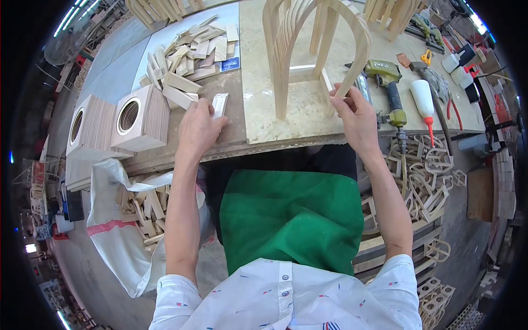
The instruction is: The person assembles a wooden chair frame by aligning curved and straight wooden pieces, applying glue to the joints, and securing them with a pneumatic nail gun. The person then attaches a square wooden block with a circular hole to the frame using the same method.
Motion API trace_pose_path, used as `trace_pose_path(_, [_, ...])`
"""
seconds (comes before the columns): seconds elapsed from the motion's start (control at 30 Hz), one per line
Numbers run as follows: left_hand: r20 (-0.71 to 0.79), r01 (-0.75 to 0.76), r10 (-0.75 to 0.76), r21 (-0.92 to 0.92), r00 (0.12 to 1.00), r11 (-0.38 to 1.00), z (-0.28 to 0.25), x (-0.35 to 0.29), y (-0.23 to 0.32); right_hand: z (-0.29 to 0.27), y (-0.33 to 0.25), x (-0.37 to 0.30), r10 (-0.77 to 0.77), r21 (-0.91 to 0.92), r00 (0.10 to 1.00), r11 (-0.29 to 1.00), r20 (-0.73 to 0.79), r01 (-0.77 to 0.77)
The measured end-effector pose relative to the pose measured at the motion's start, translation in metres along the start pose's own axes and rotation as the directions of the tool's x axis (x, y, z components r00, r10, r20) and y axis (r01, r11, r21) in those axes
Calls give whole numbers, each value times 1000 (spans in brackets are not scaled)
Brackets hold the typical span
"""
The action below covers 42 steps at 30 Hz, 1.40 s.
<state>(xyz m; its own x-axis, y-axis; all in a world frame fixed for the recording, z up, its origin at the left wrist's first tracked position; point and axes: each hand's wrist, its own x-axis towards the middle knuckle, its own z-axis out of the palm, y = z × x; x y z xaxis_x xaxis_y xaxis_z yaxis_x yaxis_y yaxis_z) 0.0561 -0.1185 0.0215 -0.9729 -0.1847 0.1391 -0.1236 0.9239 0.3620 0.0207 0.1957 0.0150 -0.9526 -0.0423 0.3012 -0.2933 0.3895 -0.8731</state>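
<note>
My left hand [199, 129] rests on a small pale moulded wood piece [220, 103] lying on the workbench [231, 144], fingers curled over its lower end. My right hand [355, 113] pinches the lower end of one leg of an arched frame of bent pale wood slats [308, 38] that stands on a light stone-like board [264, 113]. A heap of short flat wood offcuts [190, 52] lies just beyond my left hand. I wear a green apron.
Two stacks of square wood plates with round holes [124, 118] stand at the left. A green nail gun [390, 82], a white glue bottle with red tip [424, 102] and red pliers lie at the right. A sack of wood pieces [129, 212] and cut-out frames [423, 176] sit below.
</note>
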Motion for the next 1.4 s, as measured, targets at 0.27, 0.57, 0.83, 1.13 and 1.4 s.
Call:
trace_pose_path(0.27, [18, -29, 33, -174, 999, 984, -29, -30, 30, -2, -21, -59, -276, -208, 959, 943, -57, 259])
trace_pose_path(0.57, [589, 346, 381, -768, 713, 539, -15, -33, 74, 31, -39, -70, -516, -206, 826, 804, 227, 558])
trace_pose_path(0.83, [339, -120, 481, -706, 808, 698, 15, 31, 70, -2, -22, -34, -349, -454, 904, 783, 247, 426])
trace_pose_path(1.13, [346, 31, 345, -743, 872, 668, 42, 4, 100, -13, 9, -7, -339, -540, 919, 745, 200, 392])
trace_pose_path(1.4, [329, -19, 407, -757, 852, 653, 52, 5, 104, -10, 20, -15, -313, -467, 930, 804, 193, 368])
